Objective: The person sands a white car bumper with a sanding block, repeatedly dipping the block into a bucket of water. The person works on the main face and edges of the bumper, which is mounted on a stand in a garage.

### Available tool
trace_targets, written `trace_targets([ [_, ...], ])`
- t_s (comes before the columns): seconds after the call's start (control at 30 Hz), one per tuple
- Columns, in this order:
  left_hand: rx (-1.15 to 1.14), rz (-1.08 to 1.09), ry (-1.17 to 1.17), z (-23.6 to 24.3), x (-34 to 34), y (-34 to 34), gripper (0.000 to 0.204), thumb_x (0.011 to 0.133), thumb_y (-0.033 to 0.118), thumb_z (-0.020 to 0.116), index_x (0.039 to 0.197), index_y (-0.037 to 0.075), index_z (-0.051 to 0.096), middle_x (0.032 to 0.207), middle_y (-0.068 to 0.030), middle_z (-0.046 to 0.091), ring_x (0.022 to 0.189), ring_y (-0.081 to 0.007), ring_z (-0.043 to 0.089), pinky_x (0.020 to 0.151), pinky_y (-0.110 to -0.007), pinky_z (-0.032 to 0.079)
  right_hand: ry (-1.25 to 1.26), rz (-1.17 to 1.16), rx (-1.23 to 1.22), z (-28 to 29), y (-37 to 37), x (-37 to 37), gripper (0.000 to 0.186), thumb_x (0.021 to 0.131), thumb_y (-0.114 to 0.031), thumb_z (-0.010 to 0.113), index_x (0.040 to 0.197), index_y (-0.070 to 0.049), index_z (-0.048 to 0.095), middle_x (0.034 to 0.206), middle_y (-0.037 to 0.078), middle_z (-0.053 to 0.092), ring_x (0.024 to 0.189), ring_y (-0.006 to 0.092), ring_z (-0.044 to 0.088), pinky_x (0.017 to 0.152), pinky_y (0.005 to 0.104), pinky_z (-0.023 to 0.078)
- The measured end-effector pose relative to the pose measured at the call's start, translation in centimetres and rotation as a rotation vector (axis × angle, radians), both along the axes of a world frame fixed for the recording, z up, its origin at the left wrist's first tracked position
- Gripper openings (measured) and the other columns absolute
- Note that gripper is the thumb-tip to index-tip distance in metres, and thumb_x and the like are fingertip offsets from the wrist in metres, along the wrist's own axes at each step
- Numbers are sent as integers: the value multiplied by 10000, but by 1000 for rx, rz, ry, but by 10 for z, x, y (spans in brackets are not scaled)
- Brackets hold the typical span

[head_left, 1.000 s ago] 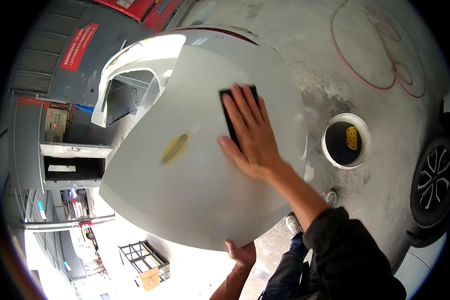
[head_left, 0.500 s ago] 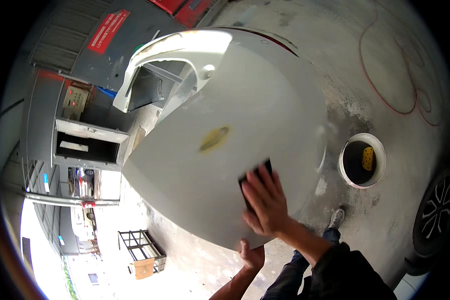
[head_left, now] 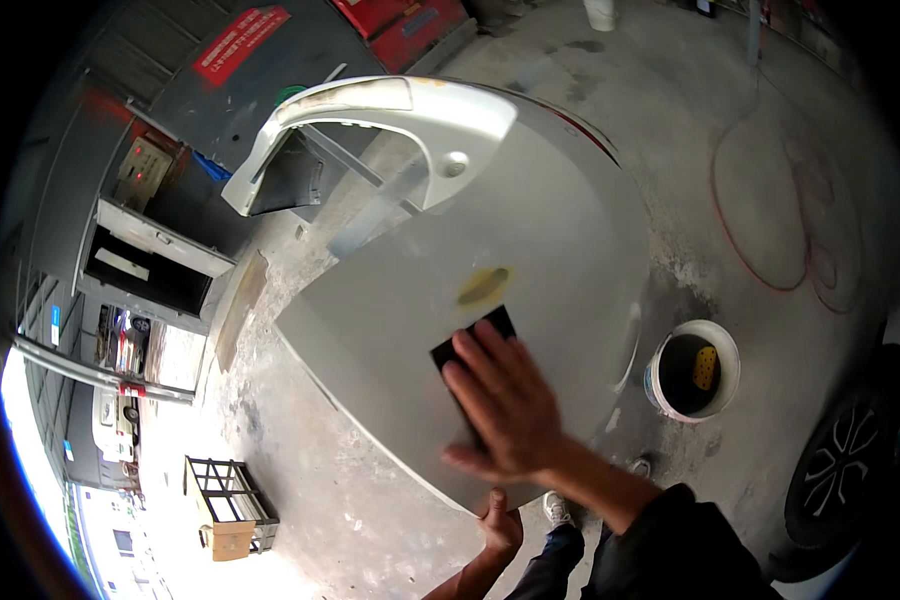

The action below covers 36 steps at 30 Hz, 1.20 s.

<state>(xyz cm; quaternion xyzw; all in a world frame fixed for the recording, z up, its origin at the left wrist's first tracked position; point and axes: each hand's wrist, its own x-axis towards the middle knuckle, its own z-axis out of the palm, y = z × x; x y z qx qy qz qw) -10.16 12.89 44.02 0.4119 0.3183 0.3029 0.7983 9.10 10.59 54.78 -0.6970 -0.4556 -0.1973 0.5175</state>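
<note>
A large grey car body panel slopes in front of me, with a yellowish patch around a dark grey spot near its middle. My right hand lies over a flat black sheet of sandpaper and presses it against the panel, just below that patch. The fingers stretch forward along the sheet, with the thumb at its near end; the hand covers much of the sheet. At the panel's near edge my left hand grips the rim, thumb on top, its other fingers mostly hidden below.
Right of the panel stands a white bucket with dark contents and a yellow sponge. A white frame-like body part is behind the panel. A hose loops over the floor. A wheel stands right, a metal rack left.
My right hand has moved the sandpaper sheet left and farther away, closer to the yellowish patch. My left hand still grips the panel's edge. The whole view has shifted and turned slightly.
</note>
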Motion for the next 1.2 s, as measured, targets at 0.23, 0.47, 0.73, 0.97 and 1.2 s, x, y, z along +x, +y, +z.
trace_targets([
  [0.23,54,-67,217,-31,-7,1,440,899,285,736,1229,44,571,1195,-47,594,1114,-198,547,989,-354,420,166,-231,-280,47,24,114,720,974,-486,514,1459,31,385,1524,220,385,1449,396,302,1193,496,231],
  [0.47,95,-17,271,-32,-7,-3,396,901,292,738,1131,-14,641,1071,-77,653,1010,-210,578,927,-357,450,-40,-25,-180,64,41,7,715,994,-543,418,1435,19,446,1518,222,402,1434,424,329,1181,534,214],
  [0.73,154,-52,326,-9,3,-7,452,862,281,780,1155,-18,613,1073,-88,652,980,-212,590,877,-352,468,-132,109,-247,96,47,16,622,978,-417,529,1407,28,464,1485,230,437,1388,417,400,1154,529,277],
  [0.97,162,-67,240,-4,7,-1,482,866,259,781,1207,-15,580,1093,-74,643,971,-197,585,867,-336,467,-174,98,-170,98,53,-11,519,951,-260,575,1373,38,523,1477,210,467,1398,388,408,1152,525,296],
  [1.2,164,-20,185,-4,11,-8,395,877,214,765,1151,-21,606,1040,-60,647,932,-174,581,830,-326,469,-237,128,-260,101,53,-9,466,958,-221,564,1344,38,542,1467,202,478,1398,371,410,1161,507,301],
])
